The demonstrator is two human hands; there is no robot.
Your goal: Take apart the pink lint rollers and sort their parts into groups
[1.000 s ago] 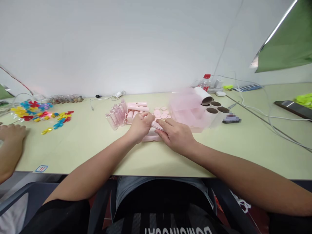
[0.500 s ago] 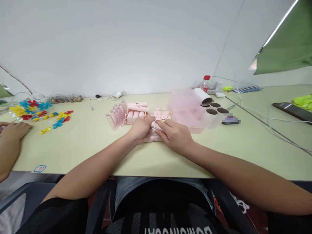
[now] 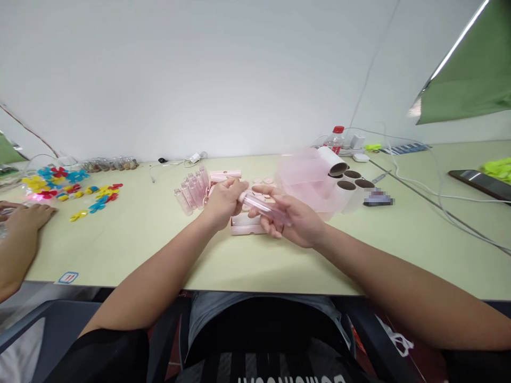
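Note:
A clear pinkish tube lies tilted between my hands. My left hand pinches its upper left end. My right hand is under and behind the tube, its fingers partly spread and the tube's lower end against the palm. Just below, a shallow pink box rests on the table. Several pink round discs lie behind my hands. To the left stand several clear pink tubes, beside a pink cylinder partly hidden by my left hand.
Translucent pink sheets and cardboard rolls are right of my hands. A red-capped bottle, cables and a phone lie farther right. Coloured flower pieces and another person's hand are at left.
The tube now shows between my hands, where a bundled pale piece was held. My right hand has opened its fingers, and the pink box below is more exposed.

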